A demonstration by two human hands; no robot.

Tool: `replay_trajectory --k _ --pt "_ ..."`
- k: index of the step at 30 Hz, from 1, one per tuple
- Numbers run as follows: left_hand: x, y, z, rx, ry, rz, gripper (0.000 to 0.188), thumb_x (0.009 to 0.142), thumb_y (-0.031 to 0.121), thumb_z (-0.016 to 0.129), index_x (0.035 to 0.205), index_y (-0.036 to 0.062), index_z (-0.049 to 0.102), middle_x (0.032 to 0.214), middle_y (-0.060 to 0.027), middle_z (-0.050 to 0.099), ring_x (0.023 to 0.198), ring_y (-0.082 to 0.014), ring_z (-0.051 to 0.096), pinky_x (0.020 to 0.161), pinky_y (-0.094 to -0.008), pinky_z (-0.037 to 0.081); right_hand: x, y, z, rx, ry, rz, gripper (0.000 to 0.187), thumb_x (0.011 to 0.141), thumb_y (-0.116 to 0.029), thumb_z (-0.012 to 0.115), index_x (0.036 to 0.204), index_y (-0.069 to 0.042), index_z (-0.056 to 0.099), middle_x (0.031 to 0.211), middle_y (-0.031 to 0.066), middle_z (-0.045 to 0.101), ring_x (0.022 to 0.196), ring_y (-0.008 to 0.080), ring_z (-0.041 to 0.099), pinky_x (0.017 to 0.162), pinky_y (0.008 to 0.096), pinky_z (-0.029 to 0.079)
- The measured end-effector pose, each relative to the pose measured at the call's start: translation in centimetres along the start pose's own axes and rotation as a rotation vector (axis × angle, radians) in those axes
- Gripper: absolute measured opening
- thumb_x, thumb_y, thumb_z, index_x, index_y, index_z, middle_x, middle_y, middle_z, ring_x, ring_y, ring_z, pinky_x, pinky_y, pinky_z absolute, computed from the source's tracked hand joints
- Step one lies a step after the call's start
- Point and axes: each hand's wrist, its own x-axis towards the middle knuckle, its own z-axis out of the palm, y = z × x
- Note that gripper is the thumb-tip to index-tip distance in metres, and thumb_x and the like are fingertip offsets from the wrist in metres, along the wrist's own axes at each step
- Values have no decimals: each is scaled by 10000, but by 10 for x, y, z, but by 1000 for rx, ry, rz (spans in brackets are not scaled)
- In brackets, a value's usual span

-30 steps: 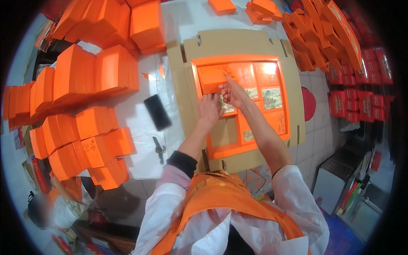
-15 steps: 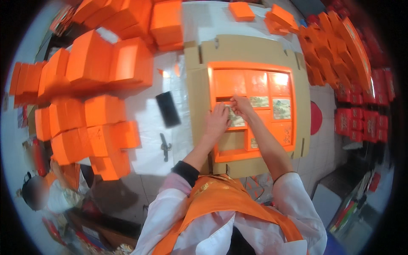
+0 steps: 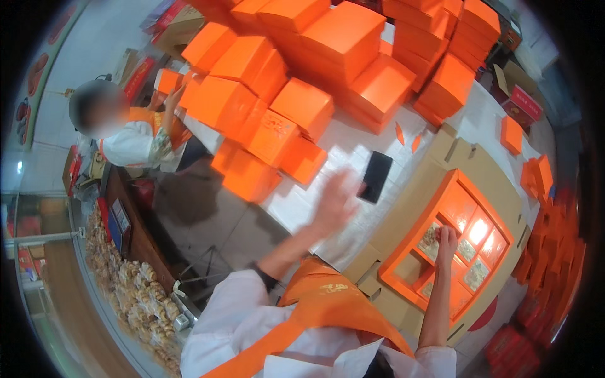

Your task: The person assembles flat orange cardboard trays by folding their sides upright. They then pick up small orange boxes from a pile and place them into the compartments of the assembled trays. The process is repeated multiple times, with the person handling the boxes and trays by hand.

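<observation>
A shallow orange gift box (image 3: 418, 225) lies on an opened brown cardboard carton (image 3: 482, 165) to my right. Smaller orange boxes (image 3: 459, 208) fill most of it, some with a landscape-patterned panel (image 3: 476, 275) showing. One compartment (image 3: 409, 267) on the near left side has a bare brownish bottom. My right hand (image 3: 447, 242) is over the gift box, fingers curled together beside a patterned panel (image 3: 429, 241); whatever is between them is hidden. My left hand (image 3: 336, 203) is over the white table, smeared by motion, near a black phone (image 3: 375, 177).
Stacks of orange boxes (image 3: 343, 38) crowd the table's far and left parts. A co-worker (image 3: 135, 135) handles an orange box at the left. Bagged pastries (image 3: 142, 293) lie in a case at lower left. Red boxes (image 3: 513, 353) are piled at lower right.
My view has swung left, bringing the co-worker and pastries into sight. My left hand has left the gift box and moved out over the table; my right hand stays at the box.
</observation>
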Motion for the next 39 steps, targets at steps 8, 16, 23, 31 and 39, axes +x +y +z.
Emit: replay_trajectory --k 8,16,23,31,39 --pt "92 -156 -274 944 -181 -590 1040 643 680 587 1409 103 185 1396 -292 190 1298 -421 200 1036 -562 124 -37 -16 12 194 45 225 164 917 -205 487 891 -48 527 799 28 559 704 96 530 639 227 452" --pt "89 -134 -281 572 -249 -594 961 700 590 592 1411 96 176 1355 -238 325 1225 -353 367 970 -464 333 -47 -22 55 283 -1 150 174 925 -221 476 904 -59 533 832 27 551 745 90 522 661 232 445" --pt "30 -25 -133 -1970 -252 -804 847 722 656 491 1372 150 290 1399 -105 314 1258 -324 331 983 -540 311 -112 -88 129 493 -285 176 323 918 -241 468 1167 -35 478 1153 98 542 1026 172 521 850 301 436" --pt "-9 81 8 -2266 -775 -1179 916 670 731 488 1366 166 300 1400 -106 294 1258 -345 308 950 -558 315 -160 -80 92 703 -192 135 595 881 -257 547 1353 -38 258 1315 71 376 1224 174 350 1037 345 273" --pt "-58 93 53 -1532 -1365 -1331 663 862 475 473 1380 122 256 1339 -92 360 1158 -264 429 933 -455 386 -222 -37 9 744 263 386 479 913 -206 477 1324 -18 319 1249 88 447 1147 160 437 951 307 378"
